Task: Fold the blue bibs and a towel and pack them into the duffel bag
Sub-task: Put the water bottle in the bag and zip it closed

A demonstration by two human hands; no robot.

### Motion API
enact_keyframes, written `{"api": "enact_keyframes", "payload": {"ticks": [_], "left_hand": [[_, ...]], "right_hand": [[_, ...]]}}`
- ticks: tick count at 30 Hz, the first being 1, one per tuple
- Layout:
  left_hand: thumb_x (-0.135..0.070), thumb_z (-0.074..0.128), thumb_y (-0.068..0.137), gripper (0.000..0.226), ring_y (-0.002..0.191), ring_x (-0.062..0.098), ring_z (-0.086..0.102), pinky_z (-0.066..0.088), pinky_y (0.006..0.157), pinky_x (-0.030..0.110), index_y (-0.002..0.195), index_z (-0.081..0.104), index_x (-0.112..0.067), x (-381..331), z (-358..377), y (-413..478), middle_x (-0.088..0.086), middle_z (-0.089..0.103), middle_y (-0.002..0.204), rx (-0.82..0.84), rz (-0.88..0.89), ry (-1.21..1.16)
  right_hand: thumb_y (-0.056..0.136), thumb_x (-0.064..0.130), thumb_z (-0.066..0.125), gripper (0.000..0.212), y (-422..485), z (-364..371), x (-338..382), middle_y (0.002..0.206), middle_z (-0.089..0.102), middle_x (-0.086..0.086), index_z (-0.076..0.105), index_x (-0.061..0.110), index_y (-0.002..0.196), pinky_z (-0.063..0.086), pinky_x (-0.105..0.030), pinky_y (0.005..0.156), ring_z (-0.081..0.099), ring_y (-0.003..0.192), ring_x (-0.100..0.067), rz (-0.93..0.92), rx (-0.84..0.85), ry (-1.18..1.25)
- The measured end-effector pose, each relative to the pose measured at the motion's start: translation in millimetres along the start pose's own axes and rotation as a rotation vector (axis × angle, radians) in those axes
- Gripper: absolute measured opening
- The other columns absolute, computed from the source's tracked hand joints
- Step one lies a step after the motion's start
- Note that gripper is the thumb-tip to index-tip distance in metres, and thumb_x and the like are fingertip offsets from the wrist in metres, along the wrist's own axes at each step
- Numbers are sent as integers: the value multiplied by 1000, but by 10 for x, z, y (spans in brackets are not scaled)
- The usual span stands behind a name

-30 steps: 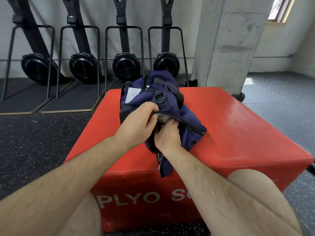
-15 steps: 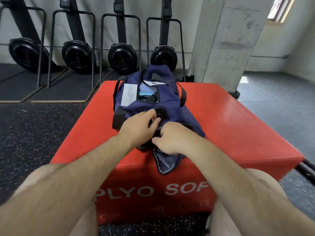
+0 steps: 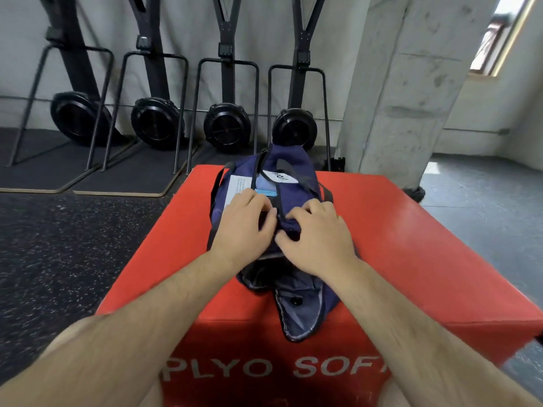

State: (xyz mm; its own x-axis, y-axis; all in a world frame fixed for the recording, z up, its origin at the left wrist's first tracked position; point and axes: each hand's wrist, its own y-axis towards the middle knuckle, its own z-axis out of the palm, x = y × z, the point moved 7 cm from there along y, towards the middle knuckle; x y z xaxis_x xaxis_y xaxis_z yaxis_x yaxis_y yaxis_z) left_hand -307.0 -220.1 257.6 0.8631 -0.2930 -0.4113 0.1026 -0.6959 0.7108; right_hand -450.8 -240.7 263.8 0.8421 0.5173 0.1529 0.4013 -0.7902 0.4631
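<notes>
Navy fabric duffel bag (image 3: 296,177) on red padded plyo box (image 3: 411,245), directly under both hands: left hand (image 3: 245,223) and right hand (image 3: 318,237) fingers curled, pinching bag's top fabric at the zipper opening.

A navy duffel bag (image 3: 289,171) lies on a red box marked "PLYO SOFT" (image 3: 411,230), one end flap hanging over the box's near edge. The left hand (image 3: 244,221) and right hand (image 3: 318,233) both rest on top of the bag, fingers (image 3: 296,214) curled into the fabric along its opening. A strip of light blue cloth (image 3: 266,190) shows inside, and four black machines (image 3: 226,126) stand against the wall behind.
</notes>
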Motion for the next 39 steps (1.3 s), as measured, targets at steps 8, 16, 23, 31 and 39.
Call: {"api": "enact_keyframes", "payload": {"ticks": [8, 16, 23, 31, 39], "left_hand": [[-27, 54, 90, 15, 93, 23, 55, 45, 81, 40, 92, 63, -15, 265, 155, 793, 1, 59, 98, -68, -89, -43], [-25, 52, 97, 22, 108, 28, 55, 43, 88, 41, 111, 67, -18, 846, 381, 1423, 2, 63, 114, -6, -160, -7], [-21, 44, 97, 25, 110, 28, 56, 44, 91, 43, 110, 66, -17, 1305, 690, 1828, 2, 62, 116, 86, -211, 16], [-17, 46, 94, 27, 110, 34, 57, 47, 93, 45, 114, 62, -9, 1608, 1023, 1960, 13, 58, 118, 303, -295, -30], [-19, 51, 88, 29, 108, 30, 58, 49, 92, 44, 113, 63, -11, 1538, 1064, 1922, 11, 61, 116, 350, -289, -76]], "right_hand": [[100, 34, 42, 26, 880, -132, 100, 104, 64, 3, 64, 23, 102, 40, -40, 84, 52, 101, -27, -49, -86, -35], [95, 20, 46, 29, 2139, 224, 297, 120, 60, -1, 64, 22, 118, 36, -39, 92, 48, 115, -26, -136, -10, -196], [99, 33, 45, 31, 2998, 694, 212, 122, 65, -9, 64, 15, 116, 40, -39, 93, 56, 116, -31, -93, 171, -383], [79, 22, 73, 26, 3148, 1230, -61, 94, 66, -10, 51, 10, 70, 48, -32, 73, 61, 84, -30, 206, 394, -282], [83, 12, 69, 18, 3043, 1273, -68, 106, 70, -15, 67, 4, 100, 45, -30, 69, 67, 97, -33, 214, 339, -202]]}}
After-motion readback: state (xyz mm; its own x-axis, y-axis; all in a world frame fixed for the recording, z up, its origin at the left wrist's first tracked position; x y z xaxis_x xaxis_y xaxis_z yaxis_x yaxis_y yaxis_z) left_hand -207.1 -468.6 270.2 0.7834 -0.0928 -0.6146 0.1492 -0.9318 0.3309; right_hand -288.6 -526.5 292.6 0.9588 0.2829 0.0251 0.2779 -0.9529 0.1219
